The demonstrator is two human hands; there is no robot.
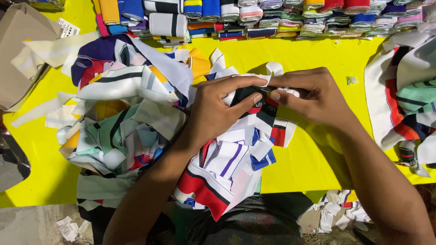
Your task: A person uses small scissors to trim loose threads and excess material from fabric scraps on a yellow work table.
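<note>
My left hand (217,109) and my right hand (313,95) meet over the middle of a yellow table (327,59). Together they pinch a small strip of black, white and red striped fabric (247,96), thumbs and fingertips pressed on it from both sides. Under my hands lies a loose heap of striped fabric pieces (136,118) in white, green, blue, red and purple. Part of it hangs over the table's near edge towards me.
Rows of folded striped strips (272,18) line the far edge. Another pile of striped cloth (404,95) lies at the right. A brown cardboard piece (18,50) sits at the far left. Scraps (336,213) litter the floor below.
</note>
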